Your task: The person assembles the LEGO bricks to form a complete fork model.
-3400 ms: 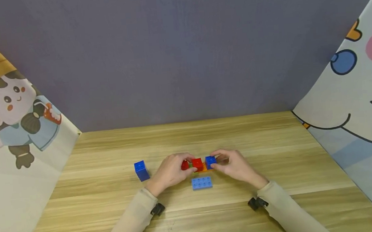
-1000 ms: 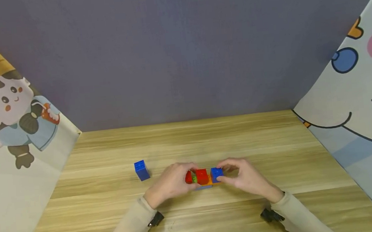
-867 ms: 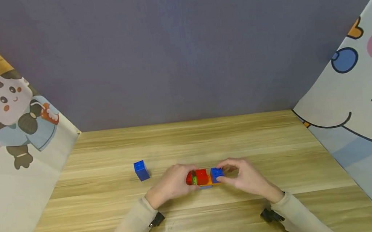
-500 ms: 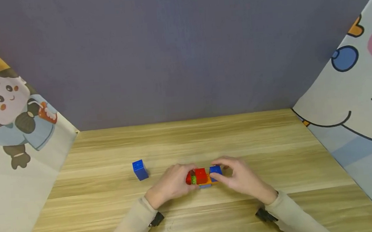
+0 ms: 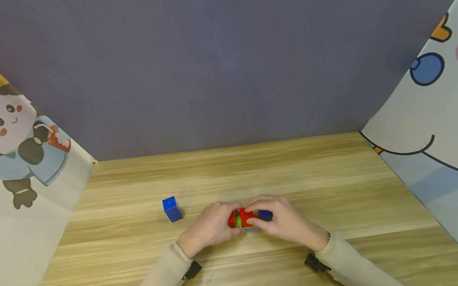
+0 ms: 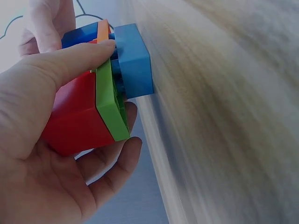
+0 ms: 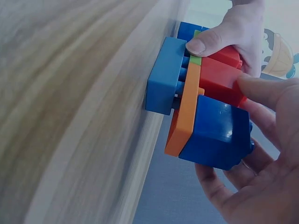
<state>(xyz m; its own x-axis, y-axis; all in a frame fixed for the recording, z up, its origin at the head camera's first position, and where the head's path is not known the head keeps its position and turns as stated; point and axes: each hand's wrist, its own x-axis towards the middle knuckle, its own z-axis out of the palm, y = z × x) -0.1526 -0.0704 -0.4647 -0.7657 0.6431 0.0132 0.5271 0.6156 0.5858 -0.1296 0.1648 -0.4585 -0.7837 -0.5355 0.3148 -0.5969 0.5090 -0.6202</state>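
My left hand [image 5: 209,225] grips the left end of a built row of toy bricks, its thumb across a green plate [image 6: 108,98] and a red brick [image 6: 77,114]. The row's right half is an orange plate [image 7: 181,123] bearing a middle red brick [image 7: 216,77] and a dark blue brick [image 7: 215,130]. My right hand [image 5: 287,221] pinches the middle red brick between thumb and fingers. Under the row lies a light blue brick [image 6: 134,63], its studs showing in a narrow gap below the plates.
A tall dark blue brick [image 5: 172,210] stands apart on the wooden table [image 5: 135,182], left of my left hand. Behind the table rises a grey wall [image 5: 223,71]. Cartoon-printed panels [image 5: 14,133] flank both sides.
The row has come toward me, over the light blue brick. My right hand has let go of the dark blue brick and moved left to the middle red brick. My left hand keeps its grip.
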